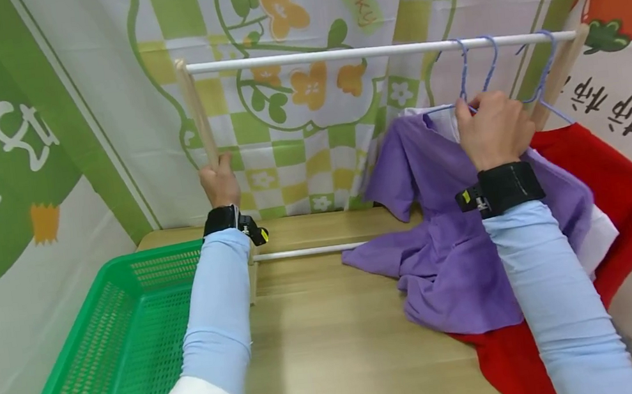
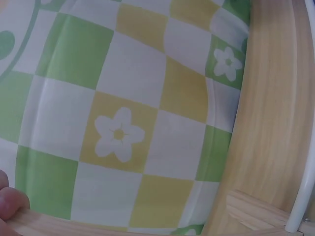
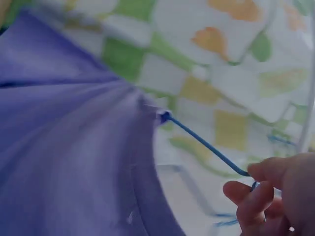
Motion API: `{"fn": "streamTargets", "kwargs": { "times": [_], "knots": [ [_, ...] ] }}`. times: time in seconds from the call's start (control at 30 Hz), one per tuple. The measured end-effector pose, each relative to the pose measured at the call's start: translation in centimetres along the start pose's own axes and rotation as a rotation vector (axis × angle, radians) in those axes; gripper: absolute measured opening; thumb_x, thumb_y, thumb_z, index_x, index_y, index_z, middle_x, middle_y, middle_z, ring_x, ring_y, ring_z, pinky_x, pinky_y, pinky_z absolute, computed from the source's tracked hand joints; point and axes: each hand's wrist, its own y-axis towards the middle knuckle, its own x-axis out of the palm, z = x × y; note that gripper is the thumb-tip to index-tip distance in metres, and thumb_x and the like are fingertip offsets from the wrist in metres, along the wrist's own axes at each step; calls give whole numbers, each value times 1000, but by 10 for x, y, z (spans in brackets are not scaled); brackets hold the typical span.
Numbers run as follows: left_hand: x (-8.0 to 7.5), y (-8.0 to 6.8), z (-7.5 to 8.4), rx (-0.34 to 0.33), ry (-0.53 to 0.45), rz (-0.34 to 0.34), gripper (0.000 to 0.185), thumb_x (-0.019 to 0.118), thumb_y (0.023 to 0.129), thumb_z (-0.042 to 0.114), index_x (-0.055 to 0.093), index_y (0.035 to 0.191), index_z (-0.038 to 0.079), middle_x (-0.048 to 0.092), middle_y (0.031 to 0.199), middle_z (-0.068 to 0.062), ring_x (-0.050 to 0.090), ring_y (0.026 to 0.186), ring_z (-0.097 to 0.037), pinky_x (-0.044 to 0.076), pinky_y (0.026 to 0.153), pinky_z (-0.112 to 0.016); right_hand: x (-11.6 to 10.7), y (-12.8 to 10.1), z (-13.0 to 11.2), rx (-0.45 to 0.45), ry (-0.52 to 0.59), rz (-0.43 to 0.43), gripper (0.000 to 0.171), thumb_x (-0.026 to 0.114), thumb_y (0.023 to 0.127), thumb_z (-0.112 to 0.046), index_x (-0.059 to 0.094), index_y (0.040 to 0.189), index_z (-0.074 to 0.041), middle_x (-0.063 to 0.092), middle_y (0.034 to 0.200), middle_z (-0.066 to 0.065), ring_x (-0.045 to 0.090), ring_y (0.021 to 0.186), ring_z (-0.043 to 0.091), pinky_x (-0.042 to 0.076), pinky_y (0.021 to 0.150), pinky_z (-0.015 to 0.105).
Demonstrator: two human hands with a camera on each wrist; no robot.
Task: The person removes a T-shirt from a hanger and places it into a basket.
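Note:
My left hand (image 1: pixel 220 180) grips the left wooden post (image 1: pixel 199 116) of a clothes rack; only its fingertips (image 2: pixel 12 204) show in the left wrist view. At the rack's right end, my right hand (image 1: pixel 496 130) pinches a blue wire hanger (image 1: pixel 462 72) just below its hook, which loops over the white rail (image 1: pixel 336 55). A purple shirt (image 1: pixel 455 259) hangs on this hanger, its collar beside the fingers. In the right wrist view, thumb and fingers (image 3: pixel 261 196) close around the hanger wire (image 3: pixel 206 142). Behind it hang a white garment (image 1: pixel 600 238) and a red garment (image 1: pixel 609 179).
A green plastic basket (image 1: pixel 106 270) stands at the left, partly behind my left forearm. The rack stands on a wooden table (image 1: pixel 332 349), with a lower white bar (image 1: pixel 310 251). Behind is a patterned curtain (image 1: pixel 314 178). Red cloth (image 1: pixel 507 363) droops over the table at the right.

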Motion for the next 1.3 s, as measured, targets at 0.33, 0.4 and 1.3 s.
{"fn": "streamTargets", "kwargs": {
  "times": [0.33, 0.4, 1.3],
  "knots": [
    [5, -5, 1, -3, 23, -36, 50, 68, 99, 27, 44, 56, 21, 35, 46, 18, 33, 48, -7, 28, 53, -26, -53, -41, -24, -82, 180, 68, 56, 49, 103, -59, 81, 120, -17, 80, 109, 18, 69, 104, 45, 37, 63, 47],
    [5, -5, 3, -9, 22, -61, 49, 67, 100, 28, 45, 58, 21, 36, 49, 16, 34, 49, -6, 28, 52, -25, -54, -59, -24, -106, 242, 109, 54, 54, 102, -59, 83, 115, -16, 81, 104, 16, 70, 99, 43, 37, 62, 47],
    [-19, -59, 57, -128, 728, -111, 64, 47, 106, 48, 48, 138, -7, 57, 128, -30, 57, 122, -45, 51, 102, -49, 135, -158, 13, -301, 703, -66, 34, 79, 94, -35, 73, 62, -24, 61, 57, -5, 52, 54, 6, 39, 59, 27]
  ]
}}
